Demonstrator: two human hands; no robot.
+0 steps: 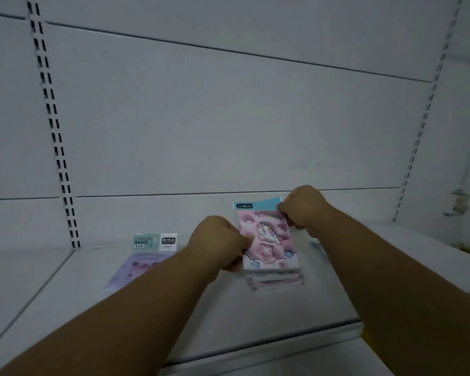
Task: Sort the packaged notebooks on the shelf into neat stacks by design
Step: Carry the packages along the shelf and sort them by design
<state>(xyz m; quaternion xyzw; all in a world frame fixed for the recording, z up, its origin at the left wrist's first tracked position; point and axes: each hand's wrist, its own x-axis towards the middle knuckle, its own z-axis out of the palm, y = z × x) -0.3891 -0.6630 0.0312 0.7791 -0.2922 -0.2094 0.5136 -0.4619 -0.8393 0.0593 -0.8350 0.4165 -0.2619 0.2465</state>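
White metal shop shelf (98,302), dim light, white back panel with slotted uprights (55,137). Nearest: both bare forearms reach in. Left hand (218,241) closed, pinching the lower left edge of a pink packaged notebook with a unicorn and star cover (266,237). Right hand (302,208) closed on its upper right corner at the blue header. Notebook is tilted up over a small stack of similar packs (276,280). Further left, well apart, a lilac packaged notebook with a green-and-white header card (144,259) lies flat.

Both hands, left hand (219,241) and right hand (304,208), grip the pink unicorn notebook (266,240) above its stack (276,280).
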